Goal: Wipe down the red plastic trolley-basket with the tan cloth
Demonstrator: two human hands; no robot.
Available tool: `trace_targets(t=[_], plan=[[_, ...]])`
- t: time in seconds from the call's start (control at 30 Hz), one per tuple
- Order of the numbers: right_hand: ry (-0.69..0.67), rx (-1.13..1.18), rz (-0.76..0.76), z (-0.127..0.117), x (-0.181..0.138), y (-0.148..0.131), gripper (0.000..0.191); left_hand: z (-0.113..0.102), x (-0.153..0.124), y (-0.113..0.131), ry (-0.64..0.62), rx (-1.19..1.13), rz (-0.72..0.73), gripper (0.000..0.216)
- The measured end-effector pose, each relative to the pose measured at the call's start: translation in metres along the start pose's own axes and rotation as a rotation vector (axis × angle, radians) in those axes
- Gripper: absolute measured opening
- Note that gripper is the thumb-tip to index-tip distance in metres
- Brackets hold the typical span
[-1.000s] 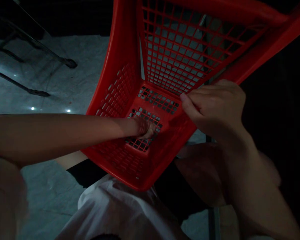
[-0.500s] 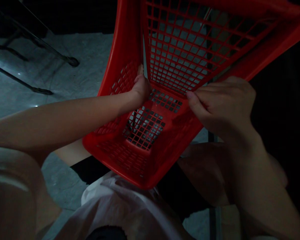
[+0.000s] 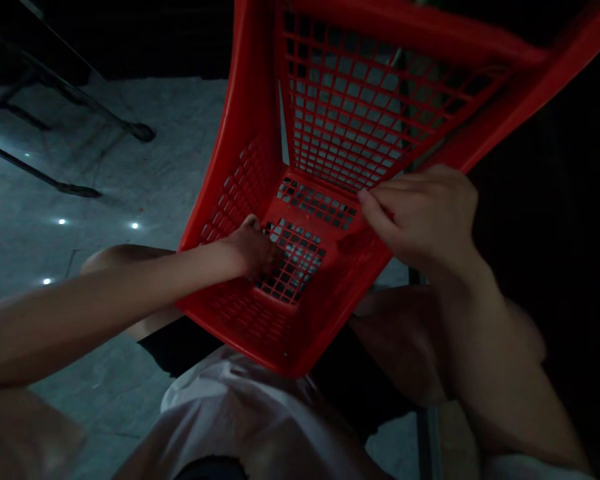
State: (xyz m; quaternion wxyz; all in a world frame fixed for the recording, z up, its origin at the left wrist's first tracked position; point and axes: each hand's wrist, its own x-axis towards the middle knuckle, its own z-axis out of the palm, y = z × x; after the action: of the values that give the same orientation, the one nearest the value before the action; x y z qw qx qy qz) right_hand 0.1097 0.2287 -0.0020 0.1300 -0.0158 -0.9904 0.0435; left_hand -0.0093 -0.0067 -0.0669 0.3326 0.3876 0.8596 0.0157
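Red plastic basket (image 3: 250, 100) tilts above my lap (image 3: 190, 347) in the head view, its opening toward me. My right hand (image 3: 420, 220) clutches its outer wall. My left hand (image 3: 253, 250) lies curled inside on its mesh bottom; whether it grips, I cannot tell.

- Red basket (image 3: 330, 267): rim and upper walls cut off by the top and right picture edges.
- Left hand (image 3: 253, 250): dim, on the basket's bottom. Its fingertips merge with the mesh, so its grasp cannot be told.
- Right hand (image 3: 420, 220): clasps the basket's wall, which hides its palm side.
- Left forearm (image 3: 55, 320): blurred, cut off at the lower-left corner.
- Metal legs (image 3: 139, 131): cut off by the left edge, upper part lost in the dark.
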Motion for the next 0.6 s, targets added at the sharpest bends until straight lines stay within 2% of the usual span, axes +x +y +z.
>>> trace_targets(t=[0.07, 0.13, 0.2, 0.27, 0.33, 0.47, 0.53, 0.6], plan=[[-0.020, -0.009, 0.019, -0.002, 0.003, -0.005, 0.040, -0.028, -0.006, 0.010, 0.068, 0.038, 0.089, 0.009], [-0.052, -0.018, 0.041, -0.004, 0.006, -0.009, 0.032, -0.048, -0.020, 0.022, 0.215, -0.034, 0.171, 0.013], [-0.081, 0.001, 0.051, -0.006, 0.008, -0.012, 0.044, -0.058, -0.035, 0.033, 0.345, -0.259, 0.208, 0.017], [-0.118, 0.094, 0.055, -0.009, 0.010, -0.015, 0.062, -0.060, -0.049, 0.039, 0.402, -0.561, 0.220, 0.018], [-0.172, 0.302, 0.065, -0.011, 0.009, -0.022, 0.071, -0.058, -0.059, 0.042, 0.439, -0.866, 0.251, 0.017], [-0.267, 1.044, 0.116, -0.011, 0.001, -0.050, 0.050, -0.057, -0.075, 0.044, 0.505, -1.386, 0.312, 0.024], [-0.212, 1.344, 0.240, -0.008, -0.006, -0.067, 0.045, -0.056, -0.083, 0.043, 0.525, -1.525, 0.331, 0.030], [-0.055, 1.509, 0.433, -0.006, -0.013, -0.080, 0.043, -0.048, -0.087, 0.041, 0.570, -1.563, 0.320, 0.036]])
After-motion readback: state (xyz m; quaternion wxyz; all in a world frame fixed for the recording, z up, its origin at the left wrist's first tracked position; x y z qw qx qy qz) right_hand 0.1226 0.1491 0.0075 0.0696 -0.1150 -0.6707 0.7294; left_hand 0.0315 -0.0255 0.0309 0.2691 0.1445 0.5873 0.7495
